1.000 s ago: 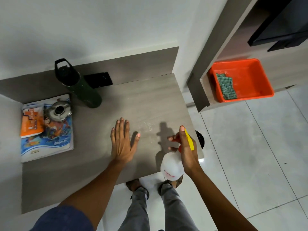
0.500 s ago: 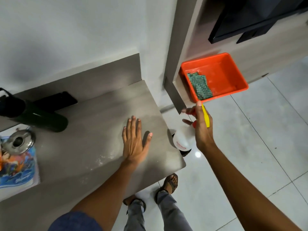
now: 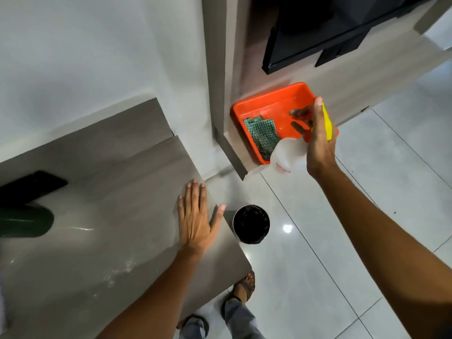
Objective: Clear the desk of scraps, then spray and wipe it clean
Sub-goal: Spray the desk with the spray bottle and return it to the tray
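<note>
The grey desk point(image 3: 102, 192) shows wet spray marks near its front. My left hand point(image 3: 195, 218) lies flat and open on the desk's right edge. My right hand point(image 3: 318, 140) grips a white spray bottle point(image 3: 286, 157) with a yellow trigger point(image 3: 327, 123), held over the front right corner of an orange tray point(image 3: 259, 106). A green checked cloth point(image 3: 263, 134) lies inside the tray on its left side.
A black round bin point(image 3: 251, 224) stands on the tiled floor just right of the desk. A dark green bottle point(image 3: 24, 220) and a black wall plate point(image 3: 31, 185) are at the desk's left. A black screen point(image 3: 318, 28) hangs above the tray's shelf.
My right hand has carried the spray bottle from the desk's front edge up and right to the orange tray. The view has swung right. My left hand stays flat on the desk.
</note>
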Available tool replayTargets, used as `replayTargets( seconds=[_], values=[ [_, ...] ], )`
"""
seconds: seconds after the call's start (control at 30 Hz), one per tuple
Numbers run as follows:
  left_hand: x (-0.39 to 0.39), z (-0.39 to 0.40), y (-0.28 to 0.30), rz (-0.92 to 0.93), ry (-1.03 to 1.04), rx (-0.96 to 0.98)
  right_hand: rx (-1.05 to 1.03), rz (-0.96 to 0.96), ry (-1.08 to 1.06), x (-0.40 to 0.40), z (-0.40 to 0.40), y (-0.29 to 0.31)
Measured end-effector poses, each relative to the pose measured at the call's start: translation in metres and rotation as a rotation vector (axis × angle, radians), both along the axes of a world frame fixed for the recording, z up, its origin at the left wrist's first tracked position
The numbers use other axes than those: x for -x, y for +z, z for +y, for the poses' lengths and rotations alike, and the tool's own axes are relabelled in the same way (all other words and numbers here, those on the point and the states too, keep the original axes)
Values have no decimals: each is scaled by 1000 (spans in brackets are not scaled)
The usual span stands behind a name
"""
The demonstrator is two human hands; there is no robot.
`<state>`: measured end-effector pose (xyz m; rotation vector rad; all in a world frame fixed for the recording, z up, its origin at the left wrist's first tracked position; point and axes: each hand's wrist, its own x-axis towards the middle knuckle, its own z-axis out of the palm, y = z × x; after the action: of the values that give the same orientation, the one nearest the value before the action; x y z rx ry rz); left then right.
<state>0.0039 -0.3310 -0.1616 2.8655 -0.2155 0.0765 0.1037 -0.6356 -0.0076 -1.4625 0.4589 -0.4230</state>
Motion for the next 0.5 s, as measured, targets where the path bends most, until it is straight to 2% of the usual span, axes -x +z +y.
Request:
replayTargets(
  seconds=[0.3,0.5],
  values=[
    [-3,5,-19,-4,17,-82,142,68,-66,-78,-64,-20],
    [-3,5,-24,-2,18,-112,88,338,-133,-111,-83,-48]
  ],
)
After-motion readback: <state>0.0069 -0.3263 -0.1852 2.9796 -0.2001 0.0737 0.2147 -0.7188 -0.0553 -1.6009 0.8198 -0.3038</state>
